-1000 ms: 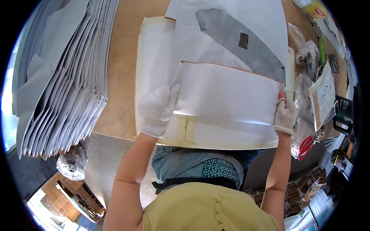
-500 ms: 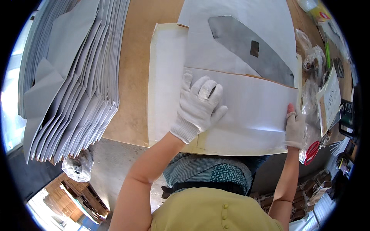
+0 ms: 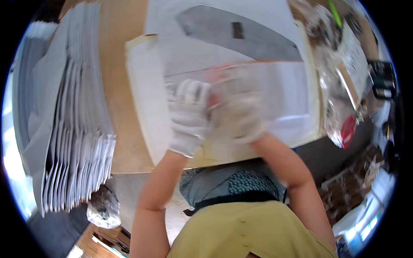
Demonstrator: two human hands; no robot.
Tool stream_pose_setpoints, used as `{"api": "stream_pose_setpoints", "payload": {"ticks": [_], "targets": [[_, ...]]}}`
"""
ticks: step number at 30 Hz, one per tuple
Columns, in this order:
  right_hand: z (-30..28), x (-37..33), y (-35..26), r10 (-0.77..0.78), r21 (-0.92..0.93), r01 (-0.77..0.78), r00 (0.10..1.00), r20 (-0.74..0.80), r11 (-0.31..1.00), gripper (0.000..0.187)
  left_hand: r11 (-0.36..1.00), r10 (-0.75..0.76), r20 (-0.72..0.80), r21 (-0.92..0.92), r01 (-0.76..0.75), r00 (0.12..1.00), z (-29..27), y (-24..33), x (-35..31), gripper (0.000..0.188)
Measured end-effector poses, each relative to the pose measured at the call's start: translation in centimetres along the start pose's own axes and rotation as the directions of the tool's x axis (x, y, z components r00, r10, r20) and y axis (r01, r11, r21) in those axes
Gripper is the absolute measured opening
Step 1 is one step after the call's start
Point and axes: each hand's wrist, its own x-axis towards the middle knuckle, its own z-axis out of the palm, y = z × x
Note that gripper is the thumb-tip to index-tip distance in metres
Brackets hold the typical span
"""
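Item: white folded sheet, lying flat on a cream backing board on the wooden worktop, at the near edge just in front of the person.

Hands: left hand and right hand, both in white knit gloves, side by side and touching, pressed palm-down on the near left part of the sheet. Fingers look spread flat rather than closed around anything; the right hand is blurred, so its grip cannot be told for certain.

Position: the sheet runs under both hands and extends well to the right of them.

Adjacent: grey blade-shaped cut-out on a sheet beyond; stack of grey-white sheets at left; clear plastic bags at right.

Risk, as a judgement: with both hands bunched at one end, the free right end could lift or skew, creasing the fold; glove friction could drag the sheet off its board.
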Motion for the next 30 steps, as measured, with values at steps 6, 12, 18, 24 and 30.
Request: {"api": "stream_pose_setpoints", "payload": {"ticks": [6, 12, 18, 24, 30], "targets": [[-3.8, -3.1, 6.8, 0.286, -0.130, -0.290, 0.957, -0.046, 0.948, 0.060, 1.000, -0.012, 0.028, 0.007, 0.012, 1.000, -1.2, 1.0, -0.1, 0.060], [-9.4, -7.7, 13.2, 0.370, -0.362, -0.404, 0.915, -0.162, 0.840, 0.055, 0.998, 0.041, 0.033, -0.047, -0.040, 0.999, -1.3, 0.6, -0.3, 0.065], [-8.0, -8.2, 15.2, 0.422, -0.067, -0.461, 0.854, -0.303, 0.885, 0.046, 0.978, 0.154, -0.199, -0.113, -0.178, 0.968, -1.2, 0.7, 2.4, 0.067], [-13.5, -3.3, 10.9, 0.627, 0.425, -0.497, 0.737, -0.253, 0.756, 0.028, 0.986, 0.023, -0.090, -0.163, -0.037, 0.996, -6.6, 4.1, 5.1, 0.051], [-19.7, -1.5, 3.9, -0.114, -0.048, 0.113, 0.993, -0.034, 0.992, 0.015, 0.970, 0.243, -0.200, 0.046, -0.239, 0.949, -12.8, 9.7, -0.5, 0.032]]}}
